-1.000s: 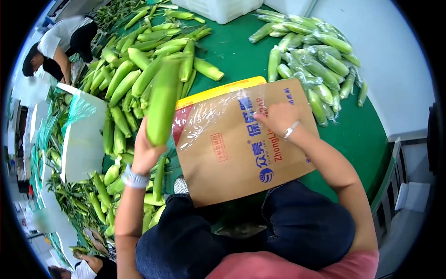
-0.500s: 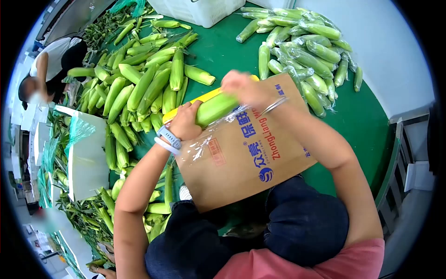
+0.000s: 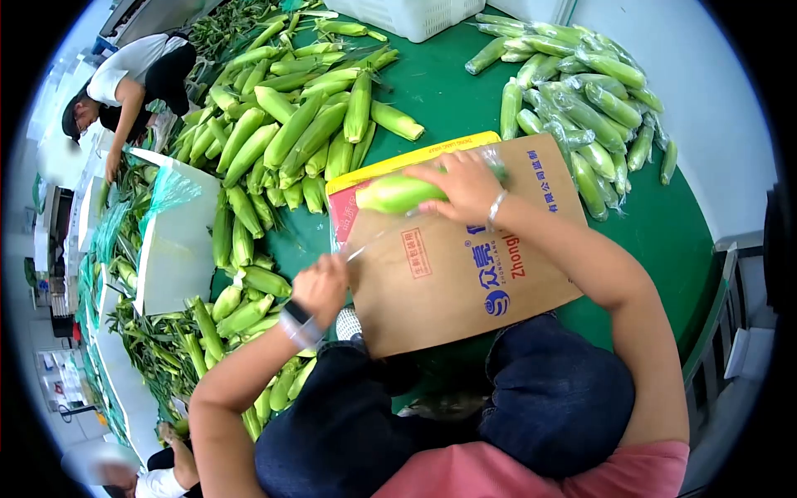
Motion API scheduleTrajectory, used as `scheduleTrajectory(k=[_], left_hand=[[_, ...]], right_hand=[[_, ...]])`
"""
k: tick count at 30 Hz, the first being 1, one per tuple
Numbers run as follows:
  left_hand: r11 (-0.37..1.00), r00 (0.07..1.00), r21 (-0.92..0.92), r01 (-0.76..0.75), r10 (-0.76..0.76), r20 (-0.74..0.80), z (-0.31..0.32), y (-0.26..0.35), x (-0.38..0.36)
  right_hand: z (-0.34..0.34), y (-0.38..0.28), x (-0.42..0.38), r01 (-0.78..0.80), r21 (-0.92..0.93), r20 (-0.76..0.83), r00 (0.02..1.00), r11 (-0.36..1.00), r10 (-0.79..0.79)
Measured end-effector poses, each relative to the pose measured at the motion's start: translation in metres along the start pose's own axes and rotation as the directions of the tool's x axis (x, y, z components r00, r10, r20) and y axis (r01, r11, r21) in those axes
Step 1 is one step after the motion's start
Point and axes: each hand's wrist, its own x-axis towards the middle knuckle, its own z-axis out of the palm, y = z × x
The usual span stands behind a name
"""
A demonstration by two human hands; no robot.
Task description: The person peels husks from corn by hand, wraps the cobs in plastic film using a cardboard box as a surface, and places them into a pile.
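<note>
A green-husked ear of corn (image 3: 386, 193) lies on the brown printed cardboard (image 3: 448, 282) across my lap. My right hand (image 3: 466, 187), slightly blurred, is wrapped over its right part. Clear plastic film (image 3: 494, 158) shows around the corn's right end. Below and left of the ear, my left hand (image 3: 322, 288) is closed in a pinch on the edge of the clear film, which stretches taut toward the corn. Under the film, by the cardboard's upper left, lies a yellow-and-red printed packet (image 3: 407, 158).
Unwrapped corn (image 3: 290, 141) is heaped on the green surface (image 3: 448, 100) at left. Film-wrapped ears (image 3: 581, 100) are piled at upper right. A white crate (image 3: 407, 17) stands at the back, a white panel (image 3: 174, 241) at left. Co-workers (image 3: 133, 79) are at the left.
My left hand has left the corn and come down to the film edge. My right hand has moved down over the ear, which lies flatter. The view has shifted left.
</note>
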Motion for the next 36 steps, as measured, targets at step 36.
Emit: scheduleTrajectory(k=[36], left_hand=[[0.622, -0.094, -0.773, -0.126, 0.768, 0.633, -0.001, -0.004, 0.016]], right_hand=[[0.004, 0.048, 0.032, -0.402, 0.033, 0.420, 0.836, 0.915, 0.352]])
